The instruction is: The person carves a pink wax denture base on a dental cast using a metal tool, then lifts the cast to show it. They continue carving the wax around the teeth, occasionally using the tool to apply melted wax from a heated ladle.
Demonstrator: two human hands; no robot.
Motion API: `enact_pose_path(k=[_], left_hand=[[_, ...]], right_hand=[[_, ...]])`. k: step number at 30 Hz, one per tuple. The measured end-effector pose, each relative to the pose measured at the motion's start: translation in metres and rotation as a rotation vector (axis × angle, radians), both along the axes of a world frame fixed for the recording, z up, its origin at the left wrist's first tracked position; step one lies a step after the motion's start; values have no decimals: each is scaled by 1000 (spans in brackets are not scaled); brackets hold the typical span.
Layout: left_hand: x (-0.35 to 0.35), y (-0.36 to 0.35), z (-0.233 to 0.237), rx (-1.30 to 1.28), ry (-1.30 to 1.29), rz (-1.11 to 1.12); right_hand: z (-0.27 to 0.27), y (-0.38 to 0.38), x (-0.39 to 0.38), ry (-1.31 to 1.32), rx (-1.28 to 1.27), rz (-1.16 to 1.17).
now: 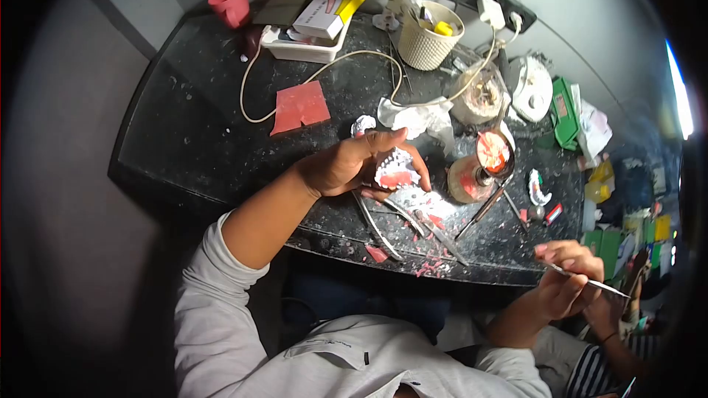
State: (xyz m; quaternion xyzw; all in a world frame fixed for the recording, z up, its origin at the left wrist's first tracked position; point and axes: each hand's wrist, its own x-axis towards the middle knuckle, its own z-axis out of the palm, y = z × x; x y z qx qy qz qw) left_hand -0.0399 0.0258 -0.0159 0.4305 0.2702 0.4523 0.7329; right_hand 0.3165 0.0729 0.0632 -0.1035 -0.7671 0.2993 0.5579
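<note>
A white dental cast [397, 168] with pink wax on it is held in my left hand [354, 164], above the dark worktop. My right hand [571, 278], near the right front edge, has its fingers closed round a thin metal tool [606, 288]. Between the hands, a burner jar [466, 180] stands beside a round holder with melted-looking red wax [493, 152]. Metal instruments [442, 239] and pink wax scraps [376, 253] lie along the front edge. Another white cast piece [538, 187] rests right of the burner.
A pink wax sheet [302, 106], a cable, a red cup [229, 5] and a white tray [304, 50] are at the left and back. A textured pot [430, 37] stands below a power strip [483, 0]. Another person's arm [616, 339] is at the lower right.
</note>
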Motion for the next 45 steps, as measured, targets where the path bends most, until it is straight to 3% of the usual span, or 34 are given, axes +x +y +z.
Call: enact_pose_path(k=[4, 7, 9, 11, 12, 14, 15, 17, 19, 20, 27, 35, 37, 39, 41, 43, 45], left_hand=[[9, -6, -3, 75, -170, -45], [9, -7, -5, 65, -210, -67], [10, -6, -4, 88, -309, -102], [10, -3, -9, 86, -382, -133], [9, -4, -7, 74, -367, -106], [11, -4, -8, 62, -352, -91], [11, -6, -9, 40, -331, -57], [10, -5, -5, 97, -265, -42], [11, -6, 4, 67, -237, -5], [11, -5, 6, 87, -225, 7], [14, -2, -1, 118, -117, 77], [15, 1, -7, 64, -95, 142], [15, -1, -5, 37, -91, 154], [13, -2, -2, 18, -76, 163], [13, -3, 1, -7, -100, 200], [16, -6, 6, -27, -76, 182], [23, -6, 6, -39, 52, 264]], right_hand=[[16, 16, 7, -188, -99, 83], [41, 46, 17, -559, -274, 134], [59, 57, 28, -768, -534, 12], [80, 72, 33, -1097, -442, -13], [84, 72, 34, -1090, -450, -25], [87, 64, 41, -1409, -251, -124], [83, 54, 44, -1429, -206, -151], [68, 36, 45, -1286, -532, -57], [49, 16, 51, -1303, -653, -96], [40, 12, 53, -1421, -597, -155], [-16, 1, 63, -1432, -480, -364], [-2, 32, 47, -1508, -651, -423], [1, 34, 39, -1314, -507, -505], [1, 30, 26, -1230, -498, -492], [-8, 21, 12, -989, -561, -260], [-26, 8, -2, -1023, -553, -68], [-38, -6, -15, -1103, -385, -57]])
